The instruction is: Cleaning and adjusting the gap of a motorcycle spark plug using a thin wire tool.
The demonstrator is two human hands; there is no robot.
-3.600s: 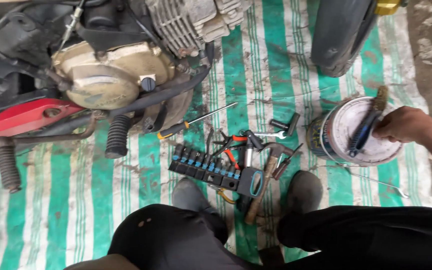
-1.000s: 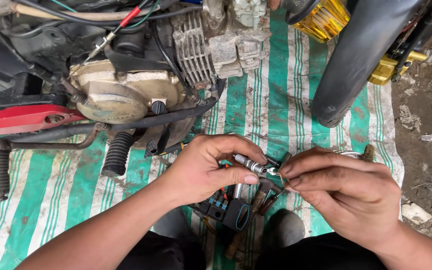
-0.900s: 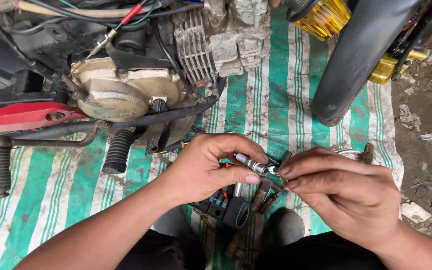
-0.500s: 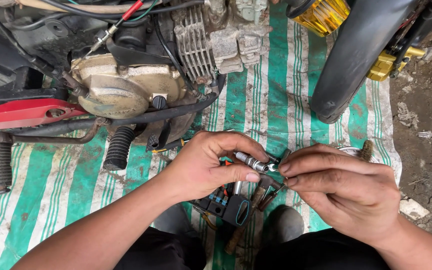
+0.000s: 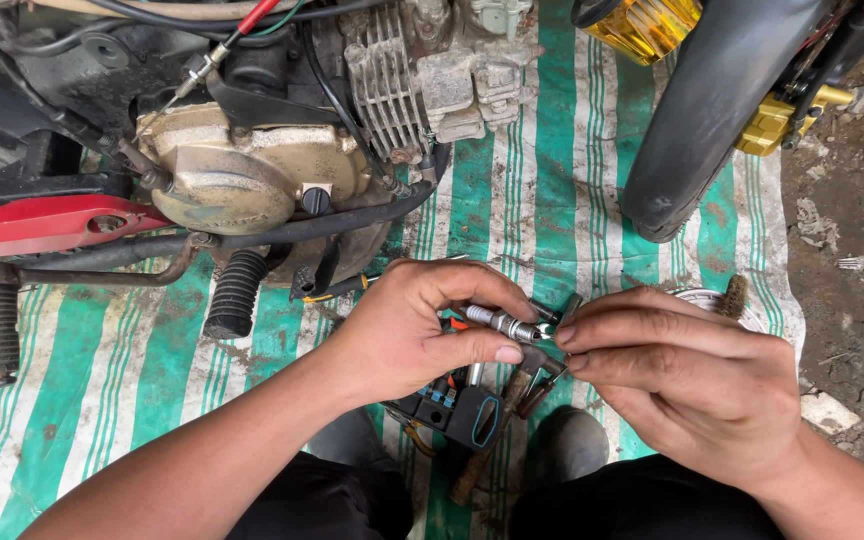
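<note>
A small metal spark plug (image 5: 500, 322) is held between thumb and fingers of the left hand (image 5: 422, 325), which is closed around its body, just above the striped green and white tarp (image 5: 542, 200). The plug's tip is pinched by the fingertips of the right hand (image 5: 687, 385), so both hands are brought together on the same part. Beneath them a black socket holder (image 5: 452, 408) and other hand tools are laid on the tarp. A motorcycle engine (image 5: 282, 150) is seen beyond the hands, and a black front tyre (image 5: 712, 110) stands at the upper right.
</note>
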